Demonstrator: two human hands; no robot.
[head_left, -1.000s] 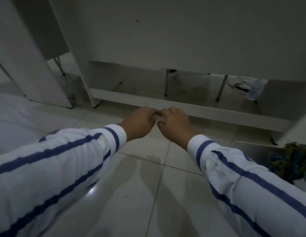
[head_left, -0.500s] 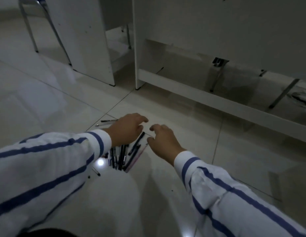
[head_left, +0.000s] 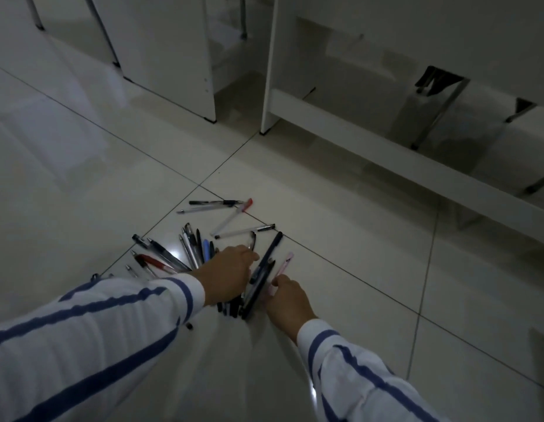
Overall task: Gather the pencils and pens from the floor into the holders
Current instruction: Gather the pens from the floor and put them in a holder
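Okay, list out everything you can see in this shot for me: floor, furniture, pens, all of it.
loose plastic pens: over a dozen, exact count unclear, mostly black and clear, fanned on the floor by the hands
red-capped white pen: one, just beyond the pile
slim pink pen: one, right edge of the pile
glossy white floor tiles: many, under everything
white desk panels: several, standing at the far side
grey metal legs: several, under the right desk
holders: none in view
left hand: one, striped sleeve, on the pile, grip unclear
right hand: one, striped sleeve, pinching the pink pen's near end
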